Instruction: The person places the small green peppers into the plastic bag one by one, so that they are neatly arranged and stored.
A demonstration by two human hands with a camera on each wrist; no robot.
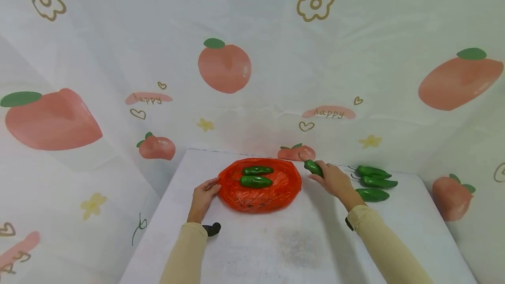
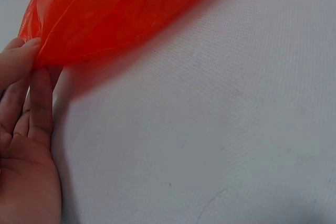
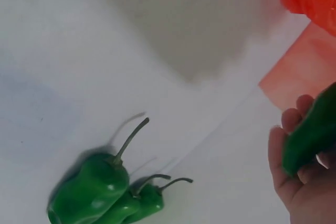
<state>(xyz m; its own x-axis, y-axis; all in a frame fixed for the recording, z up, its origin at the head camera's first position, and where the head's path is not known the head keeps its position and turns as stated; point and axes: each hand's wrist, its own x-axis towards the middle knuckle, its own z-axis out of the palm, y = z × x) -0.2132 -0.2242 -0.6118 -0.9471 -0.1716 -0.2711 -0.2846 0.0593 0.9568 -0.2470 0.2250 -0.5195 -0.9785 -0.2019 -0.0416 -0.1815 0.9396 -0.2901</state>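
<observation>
A red plastic bag [image 1: 272, 200] lies spread on the white table, with two green peppers [image 1: 256, 182] on it. My left hand [image 1: 203, 197] pinches the bag's left edge between thumb and fingers; the left wrist view shows the thin red plastic [image 2: 105, 24] caught at the fingertips. To the right of the bag, my right hand [image 1: 332, 179] grips another green pepper [image 1: 313, 168], its stem pointing up and left. In the right wrist view this held pepper [image 3: 315, 129] lies across the curled fingers.
Three green peppers [image 1: 376, 182] lie in a group at the table's right side, near my right forearm. A wall sheet [image 1: 252, 122] printed with peaches and flowers stands behind the white table [image 1: 268, 249]. A black strap end [image 1: 212, 229] sticks out at my left wrist.
</observation>
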